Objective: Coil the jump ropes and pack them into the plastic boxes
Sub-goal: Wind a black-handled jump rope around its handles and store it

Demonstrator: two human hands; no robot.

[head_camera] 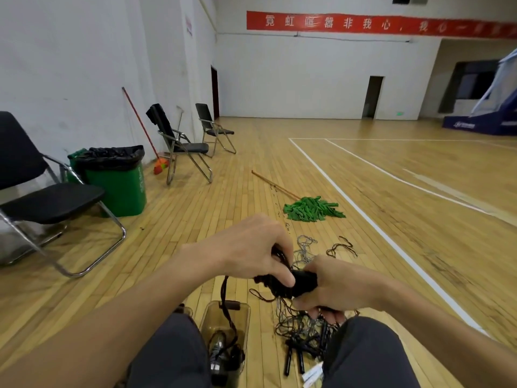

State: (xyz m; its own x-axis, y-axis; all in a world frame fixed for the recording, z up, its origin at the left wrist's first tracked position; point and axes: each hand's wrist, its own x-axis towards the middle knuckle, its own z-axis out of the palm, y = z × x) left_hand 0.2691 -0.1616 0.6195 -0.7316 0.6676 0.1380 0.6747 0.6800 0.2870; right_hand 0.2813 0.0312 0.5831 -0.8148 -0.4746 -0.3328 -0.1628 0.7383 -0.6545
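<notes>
My left hand (pixel 256 249) and my right hand (pixel 334 284) both grip one dark jump rope bundle (pixel 300 282) held above my knees. A strand of that rope (pixel 225 296) hangs from it down toward a clear plastic box (pixel 244 312) on the floor between my legs, which holds dark rope and handles. A tangle of more jump ropes (pixel 303 331) with black handles lies on the floor under my right hand. Loose thin ropes (pixel 306 249) and a dark cord (pixel 341 246) lie farther out.
A green mop (pixel 312 208) with a wooden handle lies on the wood floor ahead. To the left stand a green bin (pixel 120 186) with a black bag and several black folding chairs (pixel 47 197). A second clear box edge (pixel 186 310) shows by my left knee.
</notes>
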